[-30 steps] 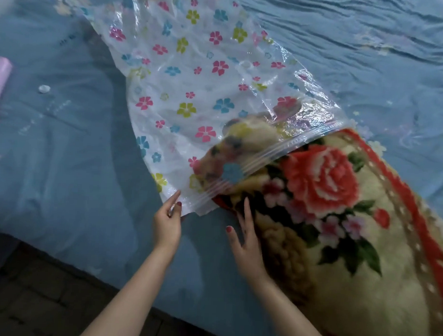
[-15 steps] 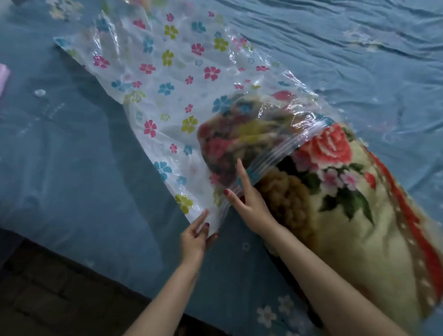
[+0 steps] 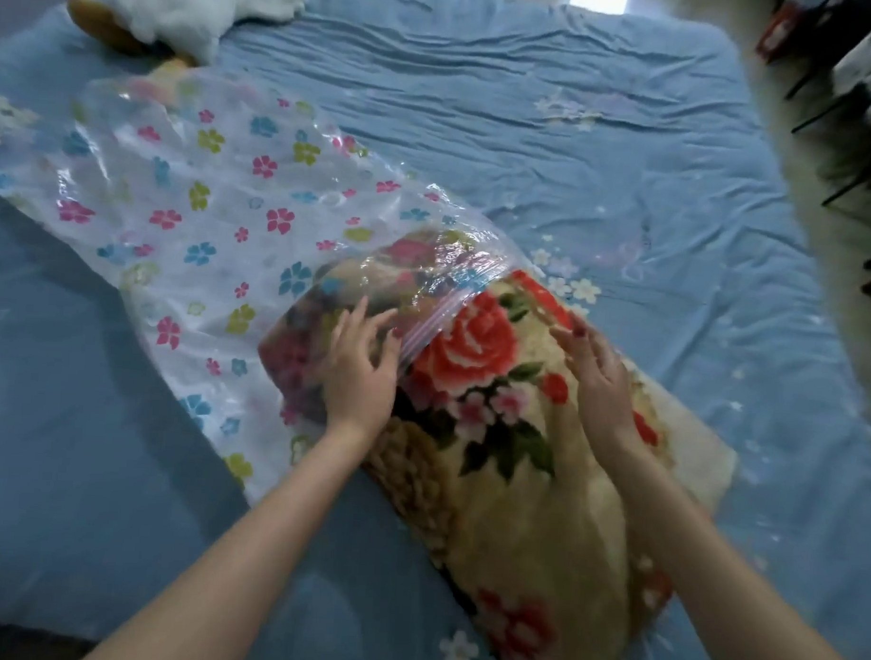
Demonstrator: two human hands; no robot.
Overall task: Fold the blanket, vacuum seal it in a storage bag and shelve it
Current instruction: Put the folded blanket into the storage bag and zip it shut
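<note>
Progress: the blanket [image 3: 496,381] is folded into a thick bundle and is partly inside the storage bag [image 3: 190,232]. Only its leading end, toward 11 o'clock, sits under the clear flowered plastic; the larger part, with the red rose print, lies outside on the bed [image 3: 603,138], running toward 5 o'clock. In my judgement, loading is well short of complete. Sealing, vacuuming and shelving are all outstanding (no vacuum or shelf is in view).

Container: the bag lies flat on the blue sheet, its closed end toward 10 o'clock, its mouth stretched across the blanket at centre. Beyond the blanket's end it appears empty.

Hands: the left hand [image 3: 358,371] rests on the bag just behind the mouth, fingers spread and lightly bent; whether it pinches the plastic cannot be told. The right hand [image 3: 599,380] lies on the blanket's 3 o'clock edge, fingers extended, gripping nothing visible.

Other: a white plush toy [image 3: 188,10] sits at 11 o'clock on the bed.
</note>
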